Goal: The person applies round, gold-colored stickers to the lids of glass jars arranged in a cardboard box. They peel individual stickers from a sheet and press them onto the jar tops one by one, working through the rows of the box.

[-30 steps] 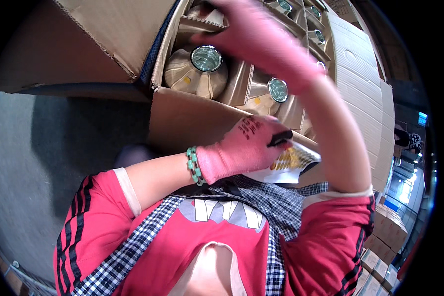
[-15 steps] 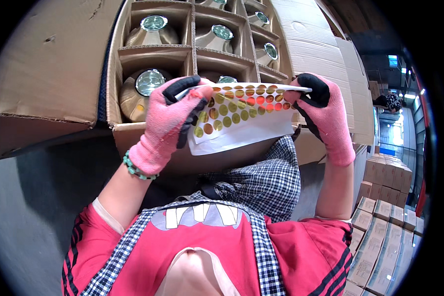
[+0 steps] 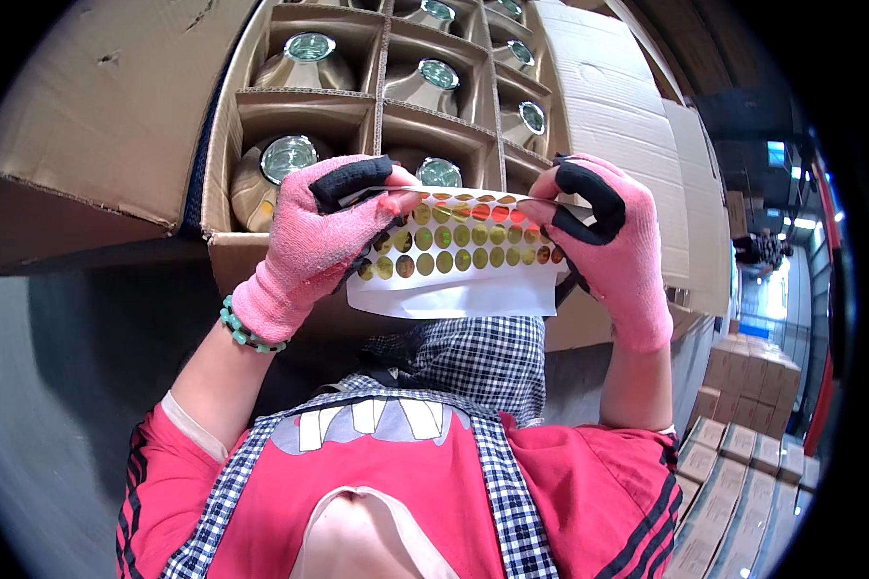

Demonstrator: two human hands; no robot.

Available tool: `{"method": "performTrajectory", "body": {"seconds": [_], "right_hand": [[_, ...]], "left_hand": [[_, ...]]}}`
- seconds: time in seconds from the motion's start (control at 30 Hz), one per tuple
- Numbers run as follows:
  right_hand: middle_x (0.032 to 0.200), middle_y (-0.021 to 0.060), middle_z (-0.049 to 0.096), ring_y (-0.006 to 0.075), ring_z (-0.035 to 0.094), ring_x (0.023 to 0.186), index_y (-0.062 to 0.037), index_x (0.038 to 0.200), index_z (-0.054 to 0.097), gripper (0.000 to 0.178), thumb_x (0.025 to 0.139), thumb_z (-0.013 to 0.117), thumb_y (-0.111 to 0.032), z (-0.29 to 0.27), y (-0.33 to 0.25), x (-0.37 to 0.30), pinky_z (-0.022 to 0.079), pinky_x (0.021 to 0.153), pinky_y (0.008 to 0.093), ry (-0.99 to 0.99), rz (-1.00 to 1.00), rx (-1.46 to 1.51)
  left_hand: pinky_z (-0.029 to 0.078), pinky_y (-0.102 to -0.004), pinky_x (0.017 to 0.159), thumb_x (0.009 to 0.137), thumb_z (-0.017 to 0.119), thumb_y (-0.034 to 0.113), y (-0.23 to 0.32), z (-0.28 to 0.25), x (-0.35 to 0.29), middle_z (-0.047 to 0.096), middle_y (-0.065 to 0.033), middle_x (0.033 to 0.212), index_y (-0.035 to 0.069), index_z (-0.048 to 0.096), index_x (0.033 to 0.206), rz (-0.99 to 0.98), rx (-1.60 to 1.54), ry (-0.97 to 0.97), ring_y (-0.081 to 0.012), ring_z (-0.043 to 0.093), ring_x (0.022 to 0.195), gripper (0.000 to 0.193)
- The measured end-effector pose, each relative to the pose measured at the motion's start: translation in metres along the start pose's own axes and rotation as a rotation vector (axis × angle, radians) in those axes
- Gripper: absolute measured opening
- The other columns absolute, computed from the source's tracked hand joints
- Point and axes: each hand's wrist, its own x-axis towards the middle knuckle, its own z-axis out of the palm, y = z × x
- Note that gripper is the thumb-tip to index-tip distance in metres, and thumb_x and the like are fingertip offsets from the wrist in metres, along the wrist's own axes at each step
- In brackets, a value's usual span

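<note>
A white sheet of round gold stickers (image 3: 463, 261) is stretched between my hands, its upper edge bent over and its plain lower part hanging down. My left hand (image 3: 323, 217), in a pink and black glove, pinches the sheet's upper left corner between thumb and forefinger. At the upper right, my right hand (image 3: 603, 232) grips the sheet the same way, in a matching glove. Bare fingertips show on both hands. Just beyond the sheet is an open cardboard box (image 3: 224, 174) with dividers, holding several golden glass jars (image 3: 299, 72) with clear, greenish round tops.
Another cardboard box (image 3: 87, 116) stands close on the left. An open flap (image 3: 623, 135) spreads from the jar box to the right. Stacked cartons (image 3: 734, 482) fill the lower right, and a person (image 3: 763, 251) is far off at the right.
My right hand has moved left and slightly down, closer to my left hand. The sheet now hangs lower and more level, its sticker rows facing me more squarely.
</note>
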Motion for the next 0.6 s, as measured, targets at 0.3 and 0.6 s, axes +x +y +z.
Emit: {"method": "performTrajectory", "body": {"seconds": [0.3,0.6], "right_hand": [[0.066,0.009,0.053,0.0271,0.052,0.067,-0.0025,0.072,0.054,0.01,0.065,0.061,-0.003,0.019,0.027,0.0,0.042,0.062,0.0332,-0.059,-0.098,0.03],[0.075,0.0057,0.055,0.0249,0.054,0.075,-0.008,0.08,0.057,0.021,0.061,0.064,-0.007,0.036,0.054,0.008,0.042,0.07,0.0349,0.096,-0.458,-0.102]], "left_hand": [[0.045,-0.0183,0.066,0.076,0.062,0.007,-0.006,0.001,-0.007,0.059,-0.0025,0.08,-0.003,0.06,0.088,-0.071,0.104,0.095,-0.0058,0.053,0.072,0.016],[0.043,-0.0174,0.065,0.076,0.062,0.012,0.001,-0.002,-0.004,0.06,-0.0026,0.08,-0.003,0.059,0.089,-0.145,0.232,0.158,-0.0058,0.054,0.072,0.02]]}}
